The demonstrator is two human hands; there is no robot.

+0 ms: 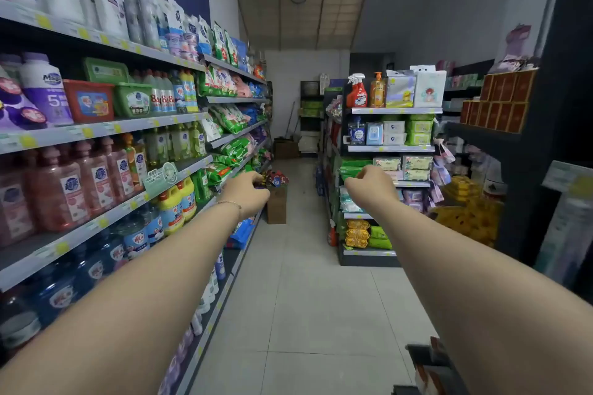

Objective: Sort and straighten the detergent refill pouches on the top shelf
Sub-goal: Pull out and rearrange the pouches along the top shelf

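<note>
The refill pouches (205, 32) stand upright far along the top shelf (96, 37) on the left, white-blue beside green, their print too small to read. Lower down, a purple-capped bottle (48, 90) shows "5" and clear bottles (162, 96) read "84". The left hand (247, 192) and the right hand (372, 186) hang in the aisle with loosely curled fingers, holding nothing. The tiled floor (305, 266) lies open ahead, with a cardboard box (276, 205) at its left edge.
</note>
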